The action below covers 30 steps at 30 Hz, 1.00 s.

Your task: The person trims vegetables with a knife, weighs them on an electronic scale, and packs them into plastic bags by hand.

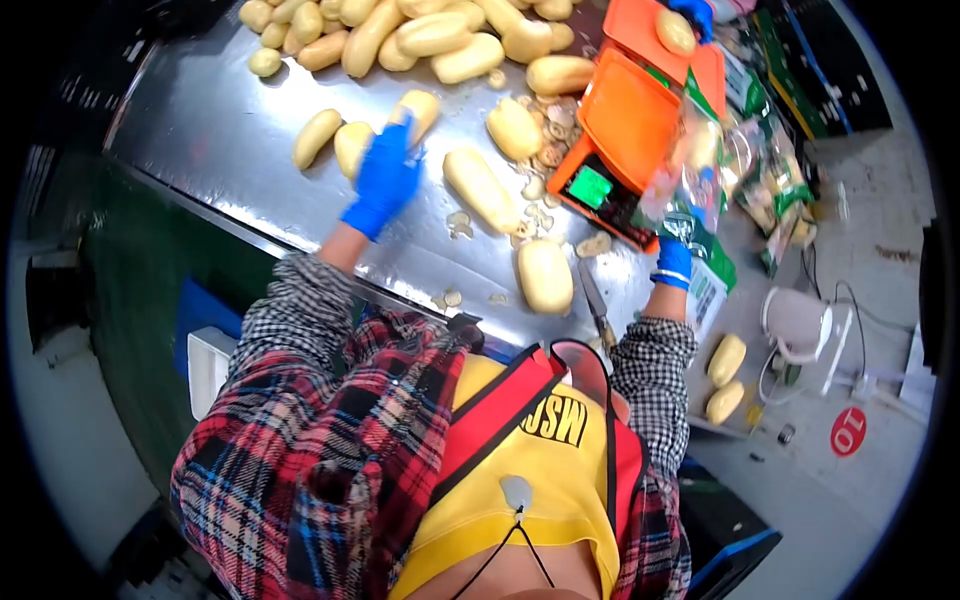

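Note:
My left hand [385,178], in a blue glove, reaches over the steel table with its fingers stretched out, somewhat blurred. Its fingertips meet a peeled potato [418,108], and another potato [352,150] lies against its left side. My right hand [674,258], also gloved in blue, grips the lower end of a clear and green plastic bag [690,190] with pale contents. The bag is beside an orange weighing scale [628,115] with a lit green display [590,187]. Between my hands lie a long potato [480,188], a stubby potato [546,276] and a knife [596,305].
A heap of potatoes [410,35] covers the table's far side. Peel scraps [553,140] lie beside the scale. At the top right, another person's blue-gloved hand [697,14] is near a potato [675,32]. More filled bags [785,185] and a white container [797,322] stand to the right.

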{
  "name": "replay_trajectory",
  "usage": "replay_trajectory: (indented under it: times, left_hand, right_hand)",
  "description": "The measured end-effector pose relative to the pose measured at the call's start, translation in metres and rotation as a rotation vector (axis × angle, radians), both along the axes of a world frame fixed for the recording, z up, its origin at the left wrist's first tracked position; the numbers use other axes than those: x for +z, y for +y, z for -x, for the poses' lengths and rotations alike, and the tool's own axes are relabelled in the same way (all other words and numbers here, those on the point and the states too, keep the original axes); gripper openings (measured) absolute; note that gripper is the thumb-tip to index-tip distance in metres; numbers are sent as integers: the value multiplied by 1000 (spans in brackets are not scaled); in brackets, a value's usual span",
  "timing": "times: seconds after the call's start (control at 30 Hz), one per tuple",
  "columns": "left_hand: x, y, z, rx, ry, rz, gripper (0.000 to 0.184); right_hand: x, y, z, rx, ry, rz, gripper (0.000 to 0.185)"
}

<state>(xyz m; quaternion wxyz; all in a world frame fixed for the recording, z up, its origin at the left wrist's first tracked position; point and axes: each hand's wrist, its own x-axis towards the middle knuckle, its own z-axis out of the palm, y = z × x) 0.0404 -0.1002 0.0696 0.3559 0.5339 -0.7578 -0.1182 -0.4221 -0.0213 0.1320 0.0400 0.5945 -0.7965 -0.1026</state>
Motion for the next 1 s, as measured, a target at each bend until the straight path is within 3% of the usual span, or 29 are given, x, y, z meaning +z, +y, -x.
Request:
replay_trajectory:
  times: [0.07,0.13,0.2,0.27,0.33,0.4,0.57,0.67,0.7,0.8,0.83,0.93,1.0]
  left_hand:
    - [31,-14,-35,128,-91,-49,55]
    - [20,-30,-61,191,-76,32,54]
    - [24,-35,-63,180,-47,-11,55]
    - [13,-39,-65,152,-26,48,55]
    - [1,-49,-60,121,-3,105,54]
    - [9,-50,-44,137,-116,-86,67]
    - [7,-63,-4,-57,-256,-211,94]
    - [10,-74,6,-29,-294,-331,107]
    - [2,-82,5,-36,-241,-314,97]
    - [12,-93,-4,-257,707,-787,78]
    - [15,-90,-6,-314,1082,-1068,59]
    - [61,-62,0,-394,1377,-1287,54]
    - [65,-55,-1,-501,1291,-1282,56]
  right_hand:
    - [-1,19,-1,-23,-10,-32,21]
    - [-2,41,-14,183,74,348,13]
    - [-9,62,-27,180,-205,583,20]
    - [-2,82,-59,226,-337,652,24]
    - [-5,103,-77,175,-460,466,36]
    - [6,116,-106,163,-567,512,41]
    - [0,143,-137,71,-668,513,36]
    - [5,154,-154,37,-714,492,31]
    - [4,157,-155,21,-736,483,30]
    - [2,159,-156,-12,-784,488,28]
    - [1,158,-156,-2,-790,498,27]
    - [-2,155,-158,22,-812,501,25]
    - [-2,150,-161,59,-833,496,25]
